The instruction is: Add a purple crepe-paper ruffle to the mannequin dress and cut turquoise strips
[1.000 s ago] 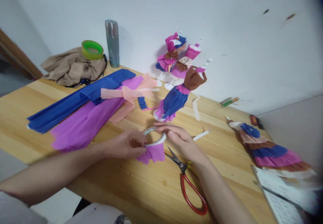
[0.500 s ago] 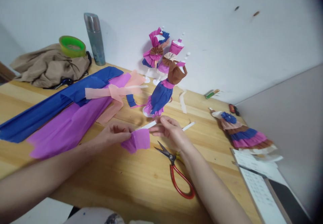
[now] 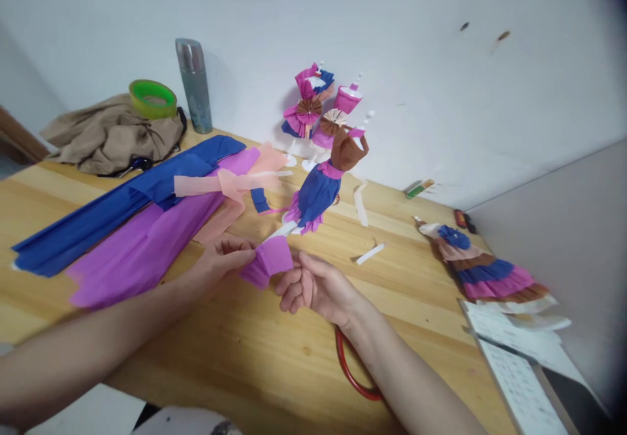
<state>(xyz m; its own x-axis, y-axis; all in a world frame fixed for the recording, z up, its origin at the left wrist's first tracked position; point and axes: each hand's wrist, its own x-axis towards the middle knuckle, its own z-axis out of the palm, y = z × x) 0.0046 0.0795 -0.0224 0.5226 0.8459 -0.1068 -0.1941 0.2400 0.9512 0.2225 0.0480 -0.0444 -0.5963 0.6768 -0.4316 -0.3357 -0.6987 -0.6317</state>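
A short piece of purple crepe paper (image 3: 274,257) is pinched at its left end by my left hand (image 3: 225,257). A white strip (image 3: 283,231) sticks out behind its upper edge. My right hand (image 3: 316,285) has its fingers curled, with thumb and fingertips at the paper's right edge; the contact is partly hidden. Red-handled scissors (image 3: 347,363) lie under my right wrist, their blades covered by the hand. Just beyond the paper stands a small dress form (image 3: 318,190) in a brown top and blue and purple skirt.
Blue crepe paper (image 3: 88,219), purple crepe paper (image 3: 132,252) and peach strips (image 3: 230,187) lie left. Behind are a thermos (image 3: 194,89), green tape roll (image 3: 153,100) and brown cloth (image 3: 112,138). More dressed forms (image 3: 309,105) stand by the wall. A layered paper dress (image 3: 482,262) lies right.
My right hand has come down and curled at the purple paper's right edge, now covering the scissor blades. The white strip slants up behind the paper. The view has shifted slightly.
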